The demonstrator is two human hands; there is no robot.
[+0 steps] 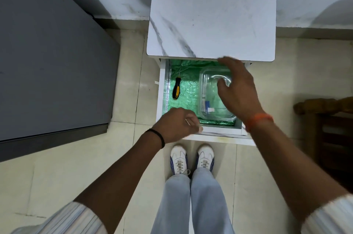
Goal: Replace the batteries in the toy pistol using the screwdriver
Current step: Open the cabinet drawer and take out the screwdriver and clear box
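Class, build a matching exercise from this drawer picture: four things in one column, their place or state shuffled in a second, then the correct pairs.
Things:
1. screwdriver
2. clear container
3. left hand
4. right hand

Places or states:
A. on the drawer's front edge
B. spread above the container
C. lying in the drawer's left part
D. sitting in the drawer's right part

Pairs: 1-C, 2-D, 3-A, 4-B

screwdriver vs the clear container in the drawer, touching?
Apart. Head view: the screwdriver lies at the drawer's left side, with a strip of green liner between it and the clear container.
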